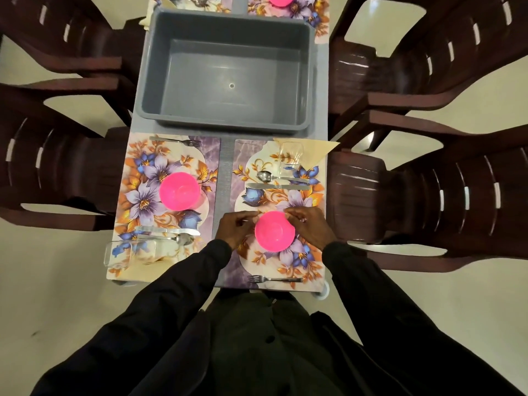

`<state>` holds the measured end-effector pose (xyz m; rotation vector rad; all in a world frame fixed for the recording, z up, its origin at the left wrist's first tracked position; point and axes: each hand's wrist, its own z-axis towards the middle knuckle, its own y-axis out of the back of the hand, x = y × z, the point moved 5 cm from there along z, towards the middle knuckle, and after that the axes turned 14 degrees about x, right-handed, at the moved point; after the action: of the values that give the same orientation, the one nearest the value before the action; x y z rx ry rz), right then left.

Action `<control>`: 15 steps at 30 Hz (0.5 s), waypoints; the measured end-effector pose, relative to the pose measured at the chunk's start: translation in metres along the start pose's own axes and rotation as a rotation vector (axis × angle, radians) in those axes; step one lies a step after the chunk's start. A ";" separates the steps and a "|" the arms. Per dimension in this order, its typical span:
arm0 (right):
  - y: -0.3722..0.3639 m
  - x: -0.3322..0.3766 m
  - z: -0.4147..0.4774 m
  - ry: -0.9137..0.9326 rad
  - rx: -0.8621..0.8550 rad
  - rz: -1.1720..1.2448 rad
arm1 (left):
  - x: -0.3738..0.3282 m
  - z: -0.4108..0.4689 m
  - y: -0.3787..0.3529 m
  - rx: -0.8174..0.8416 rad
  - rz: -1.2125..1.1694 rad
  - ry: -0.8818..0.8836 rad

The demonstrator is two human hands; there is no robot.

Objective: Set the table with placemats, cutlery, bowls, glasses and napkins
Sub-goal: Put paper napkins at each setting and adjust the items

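I see both hands clamped on a pink bowl (274, 231), a smooth, glossy round of plastic over the near half of the right placemat (303, 261); I cannot tell whether it rests on the mat or hangs just above it. The left hand (235, 228) curls its fingers onto the bowl's left far rim, and the right hand (310, 227) does the same on the right far rim, with a ring on one finger. Both wrists come out of dark sleeves and angle inward. The fingertips are partly hidden behind the rim. The mat is flat and rectangular, printed with purple and orange flowers on a marbled border. Beyond the bowl a steel knife (278, 186) and spoon (274, 176) lie side by side. At the mat's far corner a clear glass (290, 155) stands on a folded tan napkin (323, 150). A fork (274, 279) lies along the near edge. The left placemat (143, 181) carries a second pink bowl (179, 191) and another clear glass (130, 252), whose outline is hard to read at the corner. A deep grey plastic tub (223, 124) with rounded corners sits mid-worktop. A third bowl (281, 0) is cut off at the top edge.
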<state>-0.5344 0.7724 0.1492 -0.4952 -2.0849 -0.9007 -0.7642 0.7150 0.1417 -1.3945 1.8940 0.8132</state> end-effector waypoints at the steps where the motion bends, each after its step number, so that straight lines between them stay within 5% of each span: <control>1: -0.004 -0.001 -0.005 -0.003 0.003 0.021 | 0.003 -0.001 -0.003 0.016 -0.020 0.019; 15: -0.025 -0.010 -0.033 -0.058 -0.072 0.211 | 0.013 -0.014 -0.014 -0.007 -0.077 0.115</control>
<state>-0.5266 0.7307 0.1442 -0.7722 -2.0121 -0.8483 -0.7560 0.6939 0.1383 -1.5381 1.9120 0.7162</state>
